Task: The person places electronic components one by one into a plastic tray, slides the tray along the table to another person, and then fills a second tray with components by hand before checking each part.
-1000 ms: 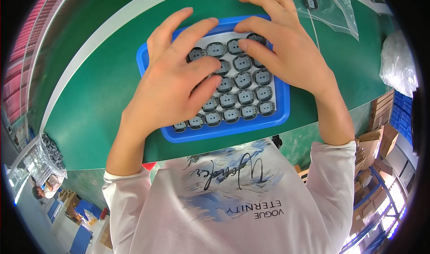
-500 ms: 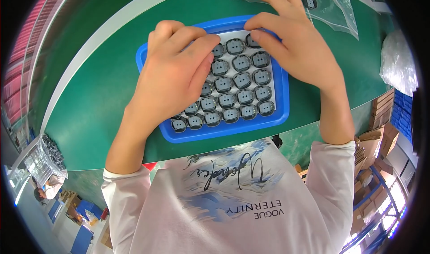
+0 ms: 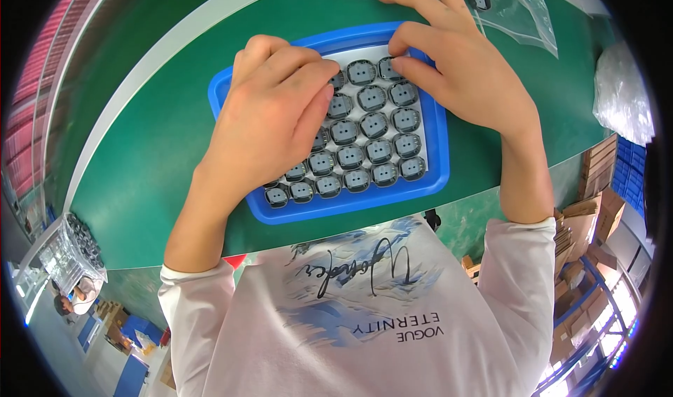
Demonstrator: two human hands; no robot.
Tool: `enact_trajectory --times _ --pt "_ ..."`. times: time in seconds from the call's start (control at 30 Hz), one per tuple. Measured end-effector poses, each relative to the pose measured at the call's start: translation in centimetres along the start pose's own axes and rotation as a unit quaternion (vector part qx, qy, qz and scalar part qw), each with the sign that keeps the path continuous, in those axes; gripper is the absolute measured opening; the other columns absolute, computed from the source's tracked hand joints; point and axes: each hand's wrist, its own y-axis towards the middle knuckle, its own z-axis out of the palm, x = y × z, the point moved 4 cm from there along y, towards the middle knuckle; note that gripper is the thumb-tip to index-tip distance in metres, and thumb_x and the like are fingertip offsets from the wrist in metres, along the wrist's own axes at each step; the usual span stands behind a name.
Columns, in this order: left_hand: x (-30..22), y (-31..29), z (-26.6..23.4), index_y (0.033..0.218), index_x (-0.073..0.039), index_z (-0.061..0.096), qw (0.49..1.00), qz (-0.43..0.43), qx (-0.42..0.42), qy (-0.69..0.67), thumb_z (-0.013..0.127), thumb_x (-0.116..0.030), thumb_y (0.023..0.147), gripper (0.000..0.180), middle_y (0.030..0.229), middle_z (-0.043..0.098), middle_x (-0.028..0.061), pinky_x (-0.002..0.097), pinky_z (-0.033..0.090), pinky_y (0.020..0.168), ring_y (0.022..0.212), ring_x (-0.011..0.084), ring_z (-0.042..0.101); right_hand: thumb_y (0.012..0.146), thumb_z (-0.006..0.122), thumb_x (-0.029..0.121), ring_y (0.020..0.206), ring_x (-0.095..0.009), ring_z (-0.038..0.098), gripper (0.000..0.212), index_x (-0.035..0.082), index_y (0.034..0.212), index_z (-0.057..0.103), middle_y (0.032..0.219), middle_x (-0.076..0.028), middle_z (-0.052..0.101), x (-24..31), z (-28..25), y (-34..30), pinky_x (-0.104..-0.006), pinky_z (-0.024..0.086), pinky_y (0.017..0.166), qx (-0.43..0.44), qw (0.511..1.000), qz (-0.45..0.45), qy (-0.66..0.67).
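Note:
A blue tray (image 3: 434,160) lies on the green table (image 3: 154,152) in front of me. It holds several small dark grey round parts (image 3: 373,125) set in rows on a pale insert. My left hand (image 3: 270,120) lies over the tray's left half with its fingers curled at the far rim, covering some parts. My right hand (image 3: 463,67) rests at the tray's far right corner, its fingertips touching the parts in the back row. Neither hand visibly grips a part.
Clear plastic bags (image 3: 512,8) with dark parts inside lie on the table beyond the tray. A crumpled clear bag (image 3: 624,96) sits at the right edge. Cardboard boxes (image 3: 596,194) stand on the floor to the right. A white stripe (image 3: 147,67) runs along the table's left.
Both hands have slid toward the far edge of the tray, uncovering more rows of parts near me. The fingers of the left hand have curled in.

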Motion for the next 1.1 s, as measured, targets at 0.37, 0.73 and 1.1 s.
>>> enact_trajectory --times 0.37,0.73,1.1 --pt "2.6 -3.2 -4.2 0.102 -0.002 0.073 0.982 -0.113 -0.153 -0.014 0.070 -0.002 0.088 0.015 0.104 0.073 0.0109 0.0381 0.051 0.091 0.101 0.0296 0.065 0.084 0.077 0.016 0.137 -0.044 0.038 0.017 0.003 0.093 0.071 0.142 -0.022 0.050 0.8 -4.1 -1.2 -0.0544 0.033 0.114 0.051 0.999 0.004 -0.005" --pt "5.0 -12.4 -3.0 0.112 0.001 0.072 0.919 -0.297 -0.248 -0.081 0.064 -0.002 0.095 0.020 0.117 0.071 0.0120 0.0357 0.047 0.101 0.117 0.0274 0.061 0.073 0.081 0.027 0.147 -0.048 0.030 0.038 0.002 0.101 0.075 0.158 -0.022 0.041 2.9 1.2 -4.7 -0.0631 0.023 0.119 0.000 0.997 0.039 -0.064" --pt "5.6 -13.1 -2.6 0.109 0.002 0.073 0.911 -0.323 -0.240 -0.089 0.063 -0.003 0.096 0.017 0.115 0.072 0.0116 0.0366 0.046 0.103 0.121 0.0277 0.061 0.075 0.080 0.036 0.146 -0.050 0.030 0.043 0.005 0.104 0.076 0.157 -0.025 0.042 3.1 2.4 -5.7 -0.0643 0.021 0.119 -0.030 0.998 0.038 -0.031"
